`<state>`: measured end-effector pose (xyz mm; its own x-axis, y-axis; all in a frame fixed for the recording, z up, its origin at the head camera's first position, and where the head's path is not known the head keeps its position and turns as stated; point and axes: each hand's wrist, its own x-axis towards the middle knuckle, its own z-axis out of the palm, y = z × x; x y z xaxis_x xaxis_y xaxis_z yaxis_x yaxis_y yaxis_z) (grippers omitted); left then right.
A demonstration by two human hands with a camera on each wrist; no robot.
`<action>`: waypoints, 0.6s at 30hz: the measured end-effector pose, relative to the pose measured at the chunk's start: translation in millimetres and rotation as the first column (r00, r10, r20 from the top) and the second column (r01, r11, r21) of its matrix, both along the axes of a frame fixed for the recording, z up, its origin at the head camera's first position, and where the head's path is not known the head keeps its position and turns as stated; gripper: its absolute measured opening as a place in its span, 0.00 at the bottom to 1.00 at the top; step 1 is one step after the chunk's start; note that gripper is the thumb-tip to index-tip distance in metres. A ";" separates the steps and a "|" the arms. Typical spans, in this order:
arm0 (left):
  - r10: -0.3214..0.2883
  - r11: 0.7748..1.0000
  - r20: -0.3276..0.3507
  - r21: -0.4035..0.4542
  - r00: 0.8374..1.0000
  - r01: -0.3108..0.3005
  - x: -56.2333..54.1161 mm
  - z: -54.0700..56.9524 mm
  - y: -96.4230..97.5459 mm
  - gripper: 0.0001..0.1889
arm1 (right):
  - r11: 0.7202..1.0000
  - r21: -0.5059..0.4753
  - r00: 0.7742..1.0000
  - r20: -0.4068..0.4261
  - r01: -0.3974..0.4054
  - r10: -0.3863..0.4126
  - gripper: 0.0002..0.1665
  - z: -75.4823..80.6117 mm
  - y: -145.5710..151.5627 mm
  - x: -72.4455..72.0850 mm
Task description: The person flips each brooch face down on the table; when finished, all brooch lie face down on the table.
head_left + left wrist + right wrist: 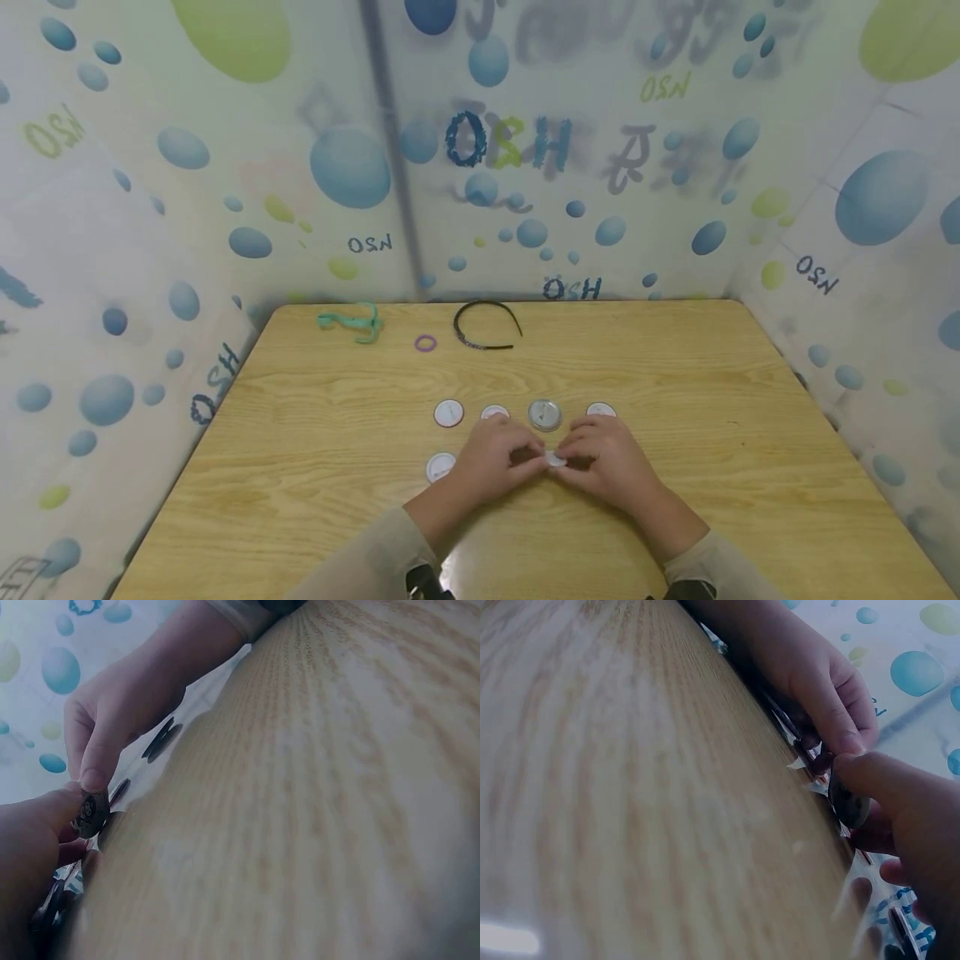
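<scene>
Between my two hands is a small round pin badge (555, 459), held low over the table in front of me. My left hand (498, 454) pinches its left edge with thumb and fingers. From the other side, my right hand (609, 458) pinches its right edge. Dark print shows on the badge (91, 814) in the left wrist view; in the right wrist view the badge (849, 804) looks like a dark tilted disc. Just beyond the hands lie a silver-backed badge (544, 414) and white-backed badges, one (495, 412) partly covered by my left hand and another (602, 409) above my right.
More badges lie at left, one (448, 413) further back and one (441, 467) beside my left wrist. Along the table's (300, 467) back edge are a green claw-shaped hair clip (352, 322), a purple ring (425, 343) and a black headband (487, 346). Patterned walls enclose the table.
</scene>
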<state>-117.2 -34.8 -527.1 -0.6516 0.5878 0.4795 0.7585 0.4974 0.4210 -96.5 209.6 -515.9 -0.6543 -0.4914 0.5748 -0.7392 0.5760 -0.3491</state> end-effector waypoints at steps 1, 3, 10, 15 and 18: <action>-0.005 1.000 -0.004 -0.003 1.000 0.005 -0.3 -0.5 0.1 0.08 | 1.000 0.003 1.000 0.000 0.003 -0.003 0.12 0.0 0.3 0.2; -0.011 1.000 -0.003 -0.023 1.000 0.011 -0.8 -1.4 0.3 0.09 | 1.000 0.008 1.000 -0.002 0.006 -0.006 0.12 -0.3 0.7 0.5; -0.024 0.998 -0.026 -0.062 0.999 0.022 -2.8 -3.2 1.7 0.10 | 0.999 0.040 1.000 -0.007 0.026 -0.026 0.13 -2.1 0.8 0.8; -0.037 0.997 -0.056 -0.072 0.998 0.033 -3.2 -2.3 2.0 0.10 | 0.998 0.040 0.999 -0.008 0.039 -0.039 0.13 -2.8 0.5 0.7; -0.054 0.995 -0.088 -0.092 0.995 0.046 -3.2 -0.7 0.4 0.10 | 0.999 0.028 0.999 -0.013 0.036 -0.035 0.12 -3.7 -0.7 0.2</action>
